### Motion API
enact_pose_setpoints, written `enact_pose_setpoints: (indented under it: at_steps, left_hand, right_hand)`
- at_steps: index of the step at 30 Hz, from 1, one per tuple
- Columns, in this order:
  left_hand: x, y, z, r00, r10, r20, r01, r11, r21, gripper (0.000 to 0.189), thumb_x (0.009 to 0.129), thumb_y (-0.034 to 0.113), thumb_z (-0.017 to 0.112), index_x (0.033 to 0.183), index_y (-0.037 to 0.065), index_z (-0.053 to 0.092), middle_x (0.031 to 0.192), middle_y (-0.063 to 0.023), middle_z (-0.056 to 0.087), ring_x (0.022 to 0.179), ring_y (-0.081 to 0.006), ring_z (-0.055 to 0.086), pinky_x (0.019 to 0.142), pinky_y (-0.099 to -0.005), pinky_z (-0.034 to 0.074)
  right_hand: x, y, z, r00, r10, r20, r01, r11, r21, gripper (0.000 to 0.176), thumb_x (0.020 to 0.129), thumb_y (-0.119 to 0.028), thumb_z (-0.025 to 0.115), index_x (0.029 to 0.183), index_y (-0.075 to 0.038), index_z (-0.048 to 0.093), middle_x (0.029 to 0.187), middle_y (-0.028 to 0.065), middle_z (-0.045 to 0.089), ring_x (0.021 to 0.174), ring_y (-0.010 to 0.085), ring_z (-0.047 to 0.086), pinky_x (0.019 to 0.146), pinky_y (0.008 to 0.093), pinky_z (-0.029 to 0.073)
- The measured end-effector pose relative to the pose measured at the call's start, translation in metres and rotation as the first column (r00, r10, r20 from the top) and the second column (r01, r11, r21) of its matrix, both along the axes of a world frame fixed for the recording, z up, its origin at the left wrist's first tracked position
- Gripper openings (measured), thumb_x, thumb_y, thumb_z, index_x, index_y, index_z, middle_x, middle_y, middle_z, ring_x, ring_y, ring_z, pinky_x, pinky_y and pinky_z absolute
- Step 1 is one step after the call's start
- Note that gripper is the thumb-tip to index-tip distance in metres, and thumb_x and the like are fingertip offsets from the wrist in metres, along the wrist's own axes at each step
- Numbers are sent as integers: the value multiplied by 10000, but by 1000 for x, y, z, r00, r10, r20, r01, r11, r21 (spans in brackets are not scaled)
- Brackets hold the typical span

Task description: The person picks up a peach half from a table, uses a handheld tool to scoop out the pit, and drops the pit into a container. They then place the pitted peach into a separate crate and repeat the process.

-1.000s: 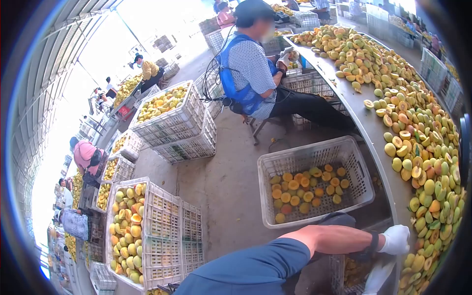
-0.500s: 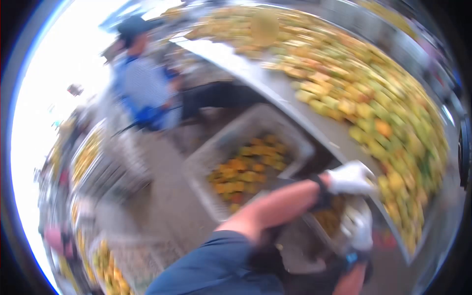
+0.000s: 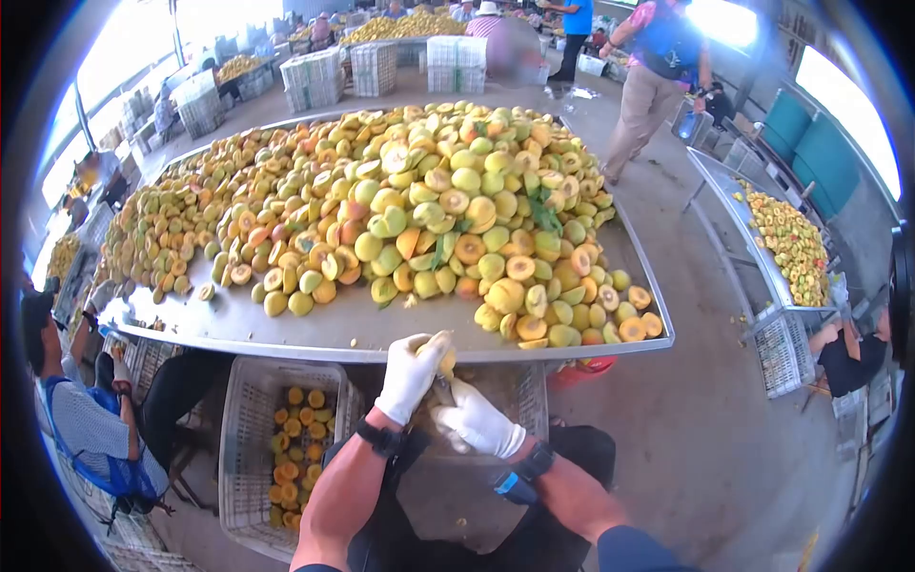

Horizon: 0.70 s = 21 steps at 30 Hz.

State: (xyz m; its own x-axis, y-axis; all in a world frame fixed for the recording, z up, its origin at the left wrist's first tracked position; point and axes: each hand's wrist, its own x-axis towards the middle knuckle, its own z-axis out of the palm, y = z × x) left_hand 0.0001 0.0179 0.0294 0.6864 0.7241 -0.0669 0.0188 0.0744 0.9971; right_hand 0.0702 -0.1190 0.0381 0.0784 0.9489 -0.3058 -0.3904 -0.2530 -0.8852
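A large heap of yellow-green fruit (image 3: 429, 200), many pieces cut in half, covers a metal table (image 3: 257, 329). At its near edge my left hand (image 3: 410, 379), in a white glove, is closed round a pale yellow fruit (image 3: 437, 355). Just right of it and lower, my right hand (image 3: 479, 419), also gloved, is closed close under the fruit, near a small dark tool (image 3: 442, 389) that is partly hidden by the fingers. A plastic crate (image 3: 233, 448) with fruit halves stands on the floor at the lower left.
A seated person (image 3: 95, 419) works at the table's left end. Another person (image 3: 653, 76) stands beyond its right corner. On the right is a second table (image 3: 710, 181) with fruit, a crate (image 3: 782, 357) below it and a person (image 3: 853, 353) beside it. White crates (image 3: 457, 67) stand behind.
The view has swung to the right and levelled, from blurred to sharp. My hands now appear lower and nearer the middle, close together at the table's edge.
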Motion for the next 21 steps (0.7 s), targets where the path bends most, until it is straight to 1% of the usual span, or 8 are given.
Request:
enact_pose_setpoints:
  at_steps: [3, 5, 7, 9, 13, 16, 20, 21]
  left_hand:
    - [-2, -7, 5, 995, 1, 102, -1, 1000, -1, 315, 952, 242, 628, 938, -66, 694, 787, -83, 697, 675, -116, 634, 617, -254, 513]
    - [-4, -7, 6, 978, -84, 189, 91, 995, -27, 330, 952, 259, 627, 931, -63, 695, 738, -88, 688, 642, -133, 645, 607, -259, 516]
    - [-3, -8, 11, 979, -100, 179, 112, 992, -56, 260, 948, 203, 634, 937, -47, 707, 776, -63, 693, 688, -102, 621, 637, -252, 508]
    - [-2, -10, 15, 965, -178, 194, 196, 978, -77, 341, 936, 263, 619, 919, -70, 687, 703, -104, 681, 625, -157, 658, 585, -268, 531]
    - [2, -9, 11, 930, -279, 240, 312, 943, -114, 362, 931, 284, 609, 962, -70, 675, 730, -113, 682, 642, -165, 660, 593, -267, 537]
    - [3, -9, 20, 909, -348, 229, 387, 908, -158, 380, 929, 310, 630, 984, -65, 661, 757, -115, 683, 663, -163, 657, 610, -261, 538]
    - [11, -21, 18, 901, -289, 322, 347, 927, -141, 392, 933, 332, 646, 987, -57, 655, 754, -107, 676, 668, -162, 652, 614, -262, 535]
    - [14, -25, 16, 922, -221, 318, 293, 935, -201, 355, 937, 300, 648, 986, -51, 664, 758, -100, 678, 660, -156, 652, 609, -265, 535]
  right_hand:
    - [6, -8, 13, 989, 53, -137, -52, 999, 12, 176, 920, -75, 533, 1084, -75, 469, 688, -22, 462, 461, 60, 385, 380, 225, 332]
    - [9, -12, 16, 971, 77, -225, -75, 997, 18, 150, 924, -72, 534, 1062, -80, 475, 697, -28, 450, 468, 53, 367, 382, 217, 310]
    - [10, -16, 18, 954, 73, -292, -77, 997, -3, 134, 943, -35, 517, 1061, -92, 487, 703, -51, 417, 476, 27, 344, 380, 192, 264]
    - [13, -20, 13, 929, 92, -359, -97, 995, 4, 118, 947, -46, 526, 1049, -91, 488, 697, -53, 412, 473, 23, 340, 375, 189, 254]
    - [20, -25, 13, 857, 152, -493, -151, 988, 42, 89, 954, -73, 549, 1014, -93, 487, 682, -58, 405, 455, 15, 325, 366, 184, 233]
    - [23, -29, 16, 873, 111, -475, -113, 993, 24, 86, 952, -69, 548, 1007, -93, 486, 671, -59, 398, 442, 12, 316, 363, 180, 225]
    - [21, -29, 15, 867, 110, -486, -115, 993, 20, 93, 948, -77, 552, 1014, -89, 487, 668, -58, 396, 441, 17, 318, 362, 192, 231]
    - [15, -28, 18, 943, 42, -329, -44, 999, 2, 94, 946, -80, 552, 1015, -87, 489, 666, -58, 395, 441, 21, 318, 361, 200, 232]
